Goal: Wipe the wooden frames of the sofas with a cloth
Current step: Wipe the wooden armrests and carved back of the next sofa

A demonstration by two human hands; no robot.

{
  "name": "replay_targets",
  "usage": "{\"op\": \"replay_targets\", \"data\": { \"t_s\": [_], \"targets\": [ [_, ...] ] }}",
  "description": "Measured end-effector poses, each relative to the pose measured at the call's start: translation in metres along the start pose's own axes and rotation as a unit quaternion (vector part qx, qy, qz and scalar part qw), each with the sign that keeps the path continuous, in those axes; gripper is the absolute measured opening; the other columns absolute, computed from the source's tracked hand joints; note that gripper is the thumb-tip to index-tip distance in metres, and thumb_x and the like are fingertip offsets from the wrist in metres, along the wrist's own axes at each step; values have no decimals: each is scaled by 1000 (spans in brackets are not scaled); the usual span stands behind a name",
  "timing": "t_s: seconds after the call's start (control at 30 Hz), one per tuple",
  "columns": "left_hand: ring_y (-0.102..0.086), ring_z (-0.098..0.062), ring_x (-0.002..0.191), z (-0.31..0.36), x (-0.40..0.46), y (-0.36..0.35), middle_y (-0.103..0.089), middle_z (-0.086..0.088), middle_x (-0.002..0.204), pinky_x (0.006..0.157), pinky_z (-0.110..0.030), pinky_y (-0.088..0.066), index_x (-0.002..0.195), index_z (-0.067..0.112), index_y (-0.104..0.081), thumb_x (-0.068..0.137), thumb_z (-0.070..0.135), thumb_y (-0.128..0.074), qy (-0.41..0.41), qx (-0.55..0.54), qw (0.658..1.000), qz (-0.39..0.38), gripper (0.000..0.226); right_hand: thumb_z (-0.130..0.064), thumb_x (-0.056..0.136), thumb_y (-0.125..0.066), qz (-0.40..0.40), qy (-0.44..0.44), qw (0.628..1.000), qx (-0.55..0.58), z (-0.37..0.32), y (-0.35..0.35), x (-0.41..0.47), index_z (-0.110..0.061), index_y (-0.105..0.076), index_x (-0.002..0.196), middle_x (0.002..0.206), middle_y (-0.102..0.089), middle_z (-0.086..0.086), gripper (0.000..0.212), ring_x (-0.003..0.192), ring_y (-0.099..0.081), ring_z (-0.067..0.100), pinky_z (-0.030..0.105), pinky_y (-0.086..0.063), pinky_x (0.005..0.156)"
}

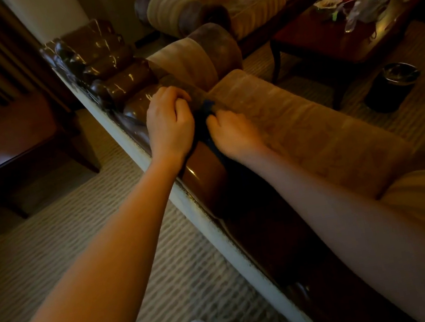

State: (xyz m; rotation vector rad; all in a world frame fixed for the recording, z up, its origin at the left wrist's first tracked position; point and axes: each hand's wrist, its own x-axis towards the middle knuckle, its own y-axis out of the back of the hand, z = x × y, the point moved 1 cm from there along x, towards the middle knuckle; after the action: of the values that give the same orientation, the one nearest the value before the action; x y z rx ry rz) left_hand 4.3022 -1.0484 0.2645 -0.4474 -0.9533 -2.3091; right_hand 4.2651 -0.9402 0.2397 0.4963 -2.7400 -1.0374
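Fingers [215, 119] of right hand [232, 132] curled, clamped on dark blue cloth [205, 131] at frame centre. Fingers of left hand [168, 124] curled too, knuckles touching the cloth; grip on it not discernible. Cloth bunched between both hands, lying on glossy wooden frame [202, 173] along sofa back. Padded sofa cushion [298, 124] just right of hands. Second sofa [250, 5] at upper centre. Cluttered tabletop [311, 34] upper right; dark waste bin [392, 85] on carpet [92, 237] at right.
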Motion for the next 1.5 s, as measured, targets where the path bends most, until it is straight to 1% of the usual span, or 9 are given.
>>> {"op": "replay_targets", "data": {
  "t_s": [0.23, 0.4, 0.57, 0.73, 0.87, 0.97, 1.13, 1.33, 1.5],
  "targets": [
    [-51, -16, 88, 1, -3, 1, -59, -9, 90, 76, -11, -32, 84, 5, -61, 85, 15, -34, 1, 7, 1000, -12, 28, -6, 83, -36, 54, 48, 997, -38, 45, 20, -46, -10, -53, 57, 51, -47, 3, 31, 44, -50, 19, 28, -35, 44],
    [-51, -16, 89, 0, -2, 1, -57, -4, 90, 77, -13, -33, 83, 11, -58, 85, 15, -33, 4, 4, 1000, -16, 25, -24, 101, -22, -27, -16, 992, -124, 98, 11, -98, -22, -28, 64, 65, -35, -3, 38, 76, -45, 22, 34, -39, 72],
    [-50, -13, 85, 1, -1, 2, -57, -5, 87, 74, -9, -32, 82, 7, -60, 84, 14, -33, 4, -6, 1000, -3, 28, -8, 91, -34, 126, 31, 988, -78, 38, 5, -68, -10, -48, 59, 57, -47, 8, 34, 45, -47, 23, 27, -25, 49],
    [-55, -20, 84, 4, -2, 2, -61, -10, 85, 76, -22, -40, 79, 4, -61, 83, 10, -34, 5, -4, 1000, 2, 27, -29, 100, -31, 62, 26, 998, -6, -7, 1, -12, -4, -60, 98, 103, -63, 17, 38, 97, -58, 35, 35, -37, 75],
    [-55, -22, 88, 5, -3, 3, -58, -7, 88, 80, -27, -42, 83, 4, -60, 85, 11, -34, 12, -2, 1000, -8, 27, -19, 100, -28, 40, 92, 995, -29, 14, 6, -23, -5, -61, 83, 72, -57, 11, 40, 65, -58, 26, 32, -40, 58],
    [-53, -21, 91, 4, -4, 3, -57, -6, 90, 79, -18, -36, 85, 5, -60, 87, 12, -35, 10, 2, 1000, -19, 27, -3, 90, -28, 8, 20, 999, -39, 56, 12, -60, -12, -54, 59, 50, -47, 3, 41, 38, -48, 19, 22, -32, 36],
    [-52, -16, 90, 5, -4, 2, -56, -3, 90, 78, -12, -34, 83, 11, -58, 86, 14, -34, 10, -5, 1000, -19, 25, -22, 100, -33, -29, -93, 994, -45, 92, 13, -101, -19, -36, 60, 60, -41, -1, 40, 53, -38, 16, 31, -26, 54],
    [-52, -16, 89, 2, 0, 3, -58, -4, 88, 77, -17, -35, 81, 9, -59, 85, 15, -34, 8, 1, 1000, -16, 26, -23, 100, -29, 138, -49, 989, 4, 39, 0, -78, -13, -42, 66, 63, -45, 0, 38, 69, -53, 30, 31, -27, 60],
    [-48, -8, 79, 1, 0, 3, -58, -4, 84, 71, -9, -33, 78, 9, -59, 82, 13, -35, 2, -18, 1000, -9, 25, -26, 100, -30, 65, -51, 994, -75, -18, -4, -17, -5, -60, 109, 113, -62, 16, 38, 105, -57, 36, 35, -41, 80]
  ]
}}
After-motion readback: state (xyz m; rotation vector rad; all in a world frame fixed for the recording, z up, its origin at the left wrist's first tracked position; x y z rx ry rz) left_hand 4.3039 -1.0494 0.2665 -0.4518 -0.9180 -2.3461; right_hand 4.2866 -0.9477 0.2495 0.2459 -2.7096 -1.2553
